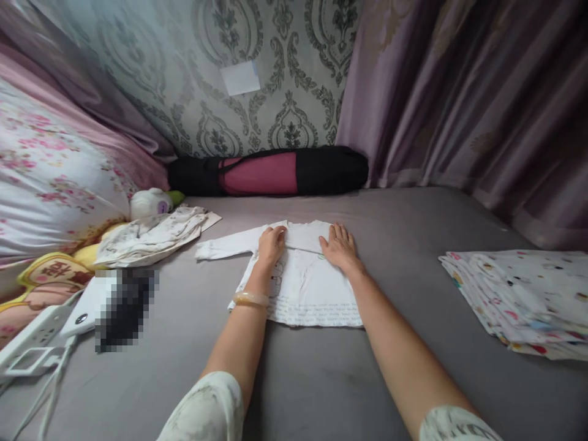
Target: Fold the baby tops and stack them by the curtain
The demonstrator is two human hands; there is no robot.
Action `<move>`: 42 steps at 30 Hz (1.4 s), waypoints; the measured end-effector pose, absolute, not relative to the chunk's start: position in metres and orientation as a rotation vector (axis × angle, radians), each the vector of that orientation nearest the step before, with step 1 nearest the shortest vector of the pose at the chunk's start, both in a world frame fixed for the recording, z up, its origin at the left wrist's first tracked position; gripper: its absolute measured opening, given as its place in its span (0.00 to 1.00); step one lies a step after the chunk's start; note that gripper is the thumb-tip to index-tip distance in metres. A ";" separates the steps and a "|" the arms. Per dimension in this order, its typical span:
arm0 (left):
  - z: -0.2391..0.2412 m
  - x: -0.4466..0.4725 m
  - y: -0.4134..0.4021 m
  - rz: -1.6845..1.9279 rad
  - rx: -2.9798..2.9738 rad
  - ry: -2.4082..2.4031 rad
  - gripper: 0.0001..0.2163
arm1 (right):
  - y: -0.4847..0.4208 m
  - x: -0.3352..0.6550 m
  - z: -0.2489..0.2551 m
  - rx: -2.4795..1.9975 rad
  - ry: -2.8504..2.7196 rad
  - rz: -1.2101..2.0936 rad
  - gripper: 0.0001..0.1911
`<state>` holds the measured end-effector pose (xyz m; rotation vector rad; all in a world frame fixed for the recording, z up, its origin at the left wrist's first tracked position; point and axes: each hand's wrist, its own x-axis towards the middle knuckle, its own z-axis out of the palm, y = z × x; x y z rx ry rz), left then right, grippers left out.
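White shirt [316, 300]: my landmark; I see it laid flat on the grey sheet [413, 245], beneath both hands, hem towards the wearer of the camera
Loose sleeve [225, 246]: stretched out to the left from the shirt's upper part, cuff at its far end
Folded sleeve [301, 240]: laid across the shirt's chest, reaching between the hands
Left hand [272, 245]: on the shirt's upper left, fingers curled with the thumb near them; from here I cannot tell whether they grip any fabric
Right hand [340, 246]: on the shirt's upper right, fingers extended and a little apart, pressed flat with nothing gripped
Bracelet [250, 298]: pale, round the left wrist, above the shirt's left edge
Cloth stack [528, 282]: printed pieces, folded, well to the right of the shirt
Patterned cloth [151, 236]: left of the shirt, past the loose sleeve
Long bag [260, 173]: black and pink, beyond the shirt, along the wall
Power strip [43, 327]: white, with cables, far left of the shirt
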<state>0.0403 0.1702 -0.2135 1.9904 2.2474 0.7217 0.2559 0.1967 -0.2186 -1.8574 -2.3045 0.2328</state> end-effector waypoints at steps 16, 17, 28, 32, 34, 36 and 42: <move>-0.183 0.037 0.202 0.461 1.810 2.266 0.18 | 0.239 0.233 -0.173 -1.917 -2.367 0.264 0.21; -0.181 0.034 0.208 0.440 1.851 2.258 0.18 | 0.244 0.231 -0.174 -1.932 -2.364 0.251 0.21; -0.193 0.013 0.245 0.235 1.900 2.213 0.13 | 0.255 0.224 -0.189 -1.919 -2.256 0.279 0.17; -0.199 0.018 0.237 0.320 1.920 2.274 0.14 | 0.240 0.219 -0.195 -1.888 -2.167 0.157 0.16; -0.203 0.023 0.230 0.353 1.941 2.333 0.14 | 0.235 0.217 -0.199 -1.881 -2.128 0.092 0.16; -0.207 0.029 0.224 0.375 1.970 2.383 0.14 | 0.233 0.216 -0.204 -1.873 -2.112 0.043 0.15; -0.217 0.033 0.219 0.494 1.958 2.431 0.13 | 0.233 0.216 -0.211 -1.838 -2.110 0.003 0.15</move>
